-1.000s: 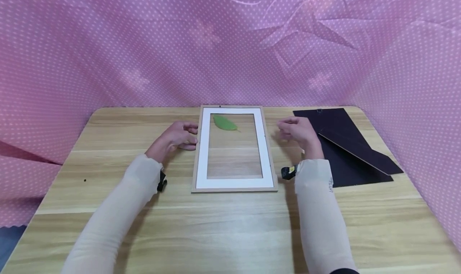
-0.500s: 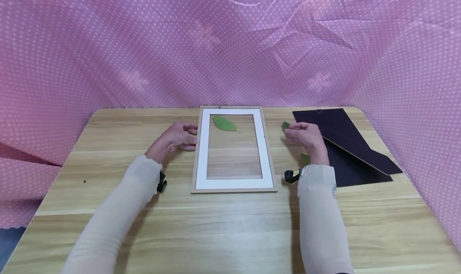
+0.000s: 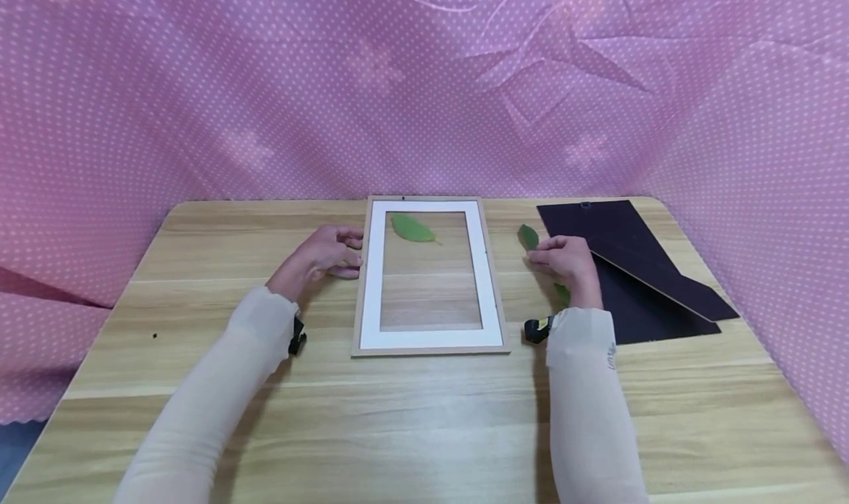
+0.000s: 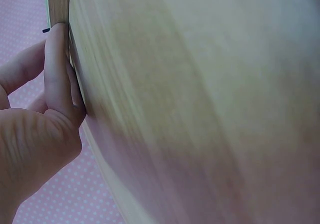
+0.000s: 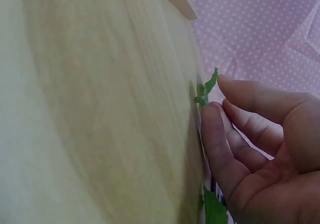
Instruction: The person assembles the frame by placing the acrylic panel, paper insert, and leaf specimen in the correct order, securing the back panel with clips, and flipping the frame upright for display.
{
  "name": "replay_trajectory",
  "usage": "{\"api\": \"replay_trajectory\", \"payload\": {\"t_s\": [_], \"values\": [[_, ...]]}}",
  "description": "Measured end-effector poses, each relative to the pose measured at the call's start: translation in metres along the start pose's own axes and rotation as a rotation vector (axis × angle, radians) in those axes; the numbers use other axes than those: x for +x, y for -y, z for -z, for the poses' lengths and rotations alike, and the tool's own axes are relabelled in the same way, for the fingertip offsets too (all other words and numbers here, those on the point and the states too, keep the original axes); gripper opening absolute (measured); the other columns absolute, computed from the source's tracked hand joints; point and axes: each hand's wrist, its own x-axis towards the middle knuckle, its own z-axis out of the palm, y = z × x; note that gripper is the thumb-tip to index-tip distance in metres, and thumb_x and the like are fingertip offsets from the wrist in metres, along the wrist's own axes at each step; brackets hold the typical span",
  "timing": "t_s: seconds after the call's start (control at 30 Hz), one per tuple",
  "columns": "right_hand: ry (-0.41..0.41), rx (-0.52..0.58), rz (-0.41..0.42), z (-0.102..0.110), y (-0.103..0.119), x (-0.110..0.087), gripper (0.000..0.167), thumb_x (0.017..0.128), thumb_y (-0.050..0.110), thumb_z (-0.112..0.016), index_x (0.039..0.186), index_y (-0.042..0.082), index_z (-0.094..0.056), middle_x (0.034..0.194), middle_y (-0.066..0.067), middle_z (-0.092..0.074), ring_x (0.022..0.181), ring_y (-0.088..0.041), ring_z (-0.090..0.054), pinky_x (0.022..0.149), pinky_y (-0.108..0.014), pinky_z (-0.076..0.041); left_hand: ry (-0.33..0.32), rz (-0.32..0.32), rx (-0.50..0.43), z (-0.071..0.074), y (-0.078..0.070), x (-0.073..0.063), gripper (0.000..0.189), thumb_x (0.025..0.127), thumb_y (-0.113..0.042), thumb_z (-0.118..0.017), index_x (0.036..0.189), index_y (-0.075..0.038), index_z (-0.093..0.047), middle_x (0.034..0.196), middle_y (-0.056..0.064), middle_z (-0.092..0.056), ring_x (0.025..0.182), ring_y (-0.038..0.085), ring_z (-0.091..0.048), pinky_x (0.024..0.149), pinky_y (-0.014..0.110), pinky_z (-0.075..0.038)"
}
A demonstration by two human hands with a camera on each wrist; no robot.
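Left hand (image 3: 325, 252): stood beside the long left side of the picture frame (image 3: 364, 283), its fingers loosely bent and touching the wooden edge, the thumb tip against it in the left wrist view.
Right hand (image 3: 564, 256): was at the lower end of the small leaf (image 3: 528, 236), fingers bent, thumb and forefinger apart with the leaf near their tips; whether they gripped it could not be told.
Small leaf: was green, between the frame and the backing board (image 3: 646, 320).
Lower leaf (image 3: 562, 293): showed in part beside the right wrist.
Picture frame: lay flat at the middle of the surface (image 3: 398, 430), with a white mat (image 3: 434, 340) inside its pale wooden rim.
Large leaf (image 3: 413, 228): lay in the upper part of the mat's window, stem pointing right.
Backing board: was black and lay at the right of the surface, its stand (image 3: 663, 283) slanting across it.
Surface: was of light wood grain.
Cloth (image 3: 371, 121): hung behind it, pink with white dots.
Sleeves (image 3: 199, 393): were pale and covered both forearms.
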Motion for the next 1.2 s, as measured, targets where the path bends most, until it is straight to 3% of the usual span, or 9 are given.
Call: {"api": "replay_trajectory", "payload": {"t_s": [0.47, 0.7, 0.93, 1.1, 1.2], "values": [[-0.101, -0.160, 0.004, -0.007, -0.001, 0.006, 0.019, 0.084, 0.010, -0.084, 0.094, 0.003, -0.069, 0.078, 0.004, -0.065, 0.068, -0.007, -0.065, 0.061, -0.019, -0.056, -0.001, -0.004, -0.008, 0.000, 0.001, 0.002, 0.072, 0.087, 0.022, -0.058, 0.153, 0.002, -0.038, 0.141, 0.023, -0.039, 0.092, 0.025, -0.061, 0.086, 0.036, -0.064], [-0.122, -0.256, 0.018, -0.008, 0.001, 0.011, 0.017, 0.083, 0.010, -0.082, 0.097, 0.003, -0.074, 0.089, -0.003, -0.067, 0.064, -0.009, -0.063, 0.059, -0.020, -0.055, -0.002, -0.003, -0.005, 0.001, 0.001, 0.002, 0.072, 0.087, 0.021, -0.058, 0.153, 0.002, -0.037, 0.140, 0.022, -0.040, 0.092, 0.025, -0.062, 0.086, 0.036, -0.064], [-0.124, -0.238, 0.062, -0.008, 0.003, 0.005, 0.012, 0.082, 0.009, -0.079, 0.092, 0.005, -0.074, 0.081, 0.000, -0.066, 0.068, -0.015, -0.062, 0.060, -0.023, -0.055, -0.005, -0.007, -0.010, 0.001, 0.002, 0.003, 0.073, 0.086, 0.022, -0.058, 0.153, 0.003, -0.037, 0.139, 0.022, -0.040, 0.093, 0.025, -0.060, 0.085, 0.036, -0.064], [-0.128, -0.212, 0.050, -0.008, 0.004, 0.003, 0.015, 0.082, 0.008, -0.078, 0.096, 0.003, -0.074, 0.087, -0.004, -0.067, 0.073, -0.018, -0.062, 0.062, -0.025, -0.056, -0.004, -0.008, -0.006, 0.000, 0.003, 0.003, 0.072, 0.086, 0.022, -0.059, 0.153, 0.002, -0.038, 0.137, 0.020, -0.041, 0.094, 0.026, -0.060, 0.085, 0.036, -0.064], [-0.153, -0.248, 0.098, -0.008, 0.004, 0.003, 0.013, 0.084, 0.010, -0.078, 0.095, 0.005, -0.075, 0.094, -0.008, -0.069, 0.081, -0.020, -0.062, 0.072, -0.029, -0.055, -0.002, -0.010, -0.008, 0.000, 0.003, 0.004, 0.072, 0.086, 0.021, -0.059, 0.153, 0.002, -0.038, 0.137, 0.020, -0.041, 0.094, 0.026, -0.060, 0.085, 0.037, -0.064]]}}
